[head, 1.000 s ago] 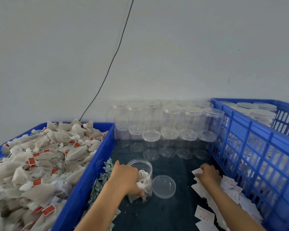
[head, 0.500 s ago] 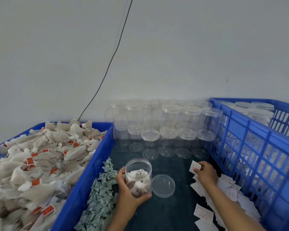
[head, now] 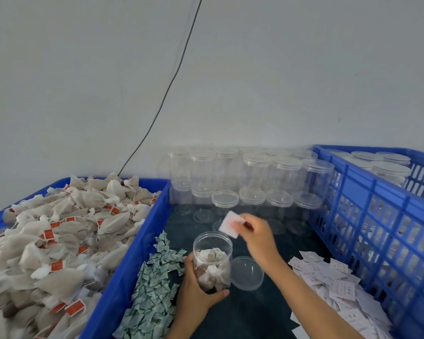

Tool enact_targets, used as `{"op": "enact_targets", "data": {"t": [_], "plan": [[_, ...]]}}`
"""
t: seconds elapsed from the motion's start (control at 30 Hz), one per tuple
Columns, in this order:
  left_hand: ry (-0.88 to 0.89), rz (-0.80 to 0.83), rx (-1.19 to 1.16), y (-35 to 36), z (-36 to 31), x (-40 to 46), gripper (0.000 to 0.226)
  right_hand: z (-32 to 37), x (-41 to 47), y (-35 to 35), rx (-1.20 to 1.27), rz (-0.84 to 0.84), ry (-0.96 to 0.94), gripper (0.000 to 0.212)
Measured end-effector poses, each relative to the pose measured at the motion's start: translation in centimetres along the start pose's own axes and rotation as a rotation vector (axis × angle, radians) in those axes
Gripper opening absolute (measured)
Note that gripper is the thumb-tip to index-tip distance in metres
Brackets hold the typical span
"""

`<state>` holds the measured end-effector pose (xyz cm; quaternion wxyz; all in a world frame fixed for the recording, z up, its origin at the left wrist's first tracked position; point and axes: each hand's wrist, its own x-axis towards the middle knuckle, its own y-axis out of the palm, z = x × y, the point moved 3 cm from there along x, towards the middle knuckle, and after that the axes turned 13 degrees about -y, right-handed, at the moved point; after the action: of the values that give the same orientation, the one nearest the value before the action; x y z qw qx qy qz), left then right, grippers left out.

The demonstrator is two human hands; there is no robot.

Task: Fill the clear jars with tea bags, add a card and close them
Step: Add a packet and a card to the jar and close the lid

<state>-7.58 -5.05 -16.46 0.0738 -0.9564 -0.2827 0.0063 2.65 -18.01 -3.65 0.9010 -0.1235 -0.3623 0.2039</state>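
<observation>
Left hand: wrapped around the lower body of the open jar, fingers curled round its near side, thumb on its left wall. The jar stands upright on the dark table surface, near the middle of the strip between the two crates, and is filled most of the way with tea bags; its mouth is uncovered.

Right hand: raised above and just right of the jar's mouth, pinching a white card between thumb and fingertips. The card is tilted, its lower corner just over the jar's far rim; contact cannot be determined, as the card is blurred.

A clear lid lies flat on the table, touching or just beside the jar's right side.

Left of the jar, along the left crate wall, lies a heap of small green-white sachets. Right of the right forearm, against the right crate, lies a spread of white cards.

The blue tray at the left edge holds a pile of tea bags with red tags. The blue slatted crate at the right edge holds lidded jars. Against the far wall stand stacked rows of empty clear jars with lids on.
</observation>
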Motion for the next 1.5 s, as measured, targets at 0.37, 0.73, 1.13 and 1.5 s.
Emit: {"op": "enact_targets", "data": {"t": [0.37, 0.73, 1.13, 1.5], "plan": [[-0.006, -0.007, 0.02, -0.2, 0.3, -0.3, 0.104, 2.5, -0.5, 2.7, -0.153, 0.188, -0.205, 0.023], [0.008, -0.056, 0.046, -0.4, 0.1, -0.6, 0.105, -8.0, -8.3, 3.0, -0.407, 0.188, 0.29, 0.091], [0.332, -0.195, 0.25, -0.2, -2.2, -2.5, 0.093, -5.1, -8.0, 0.8, -0.119, 0.204, 0.031, 0.118], [0.337, -0.199, 0.484, -0.5, -2.6, -2.6, 0.102, -2.2, -8.0, -1.1, 0.404, -0.032, 0.001, 0.101]]}}
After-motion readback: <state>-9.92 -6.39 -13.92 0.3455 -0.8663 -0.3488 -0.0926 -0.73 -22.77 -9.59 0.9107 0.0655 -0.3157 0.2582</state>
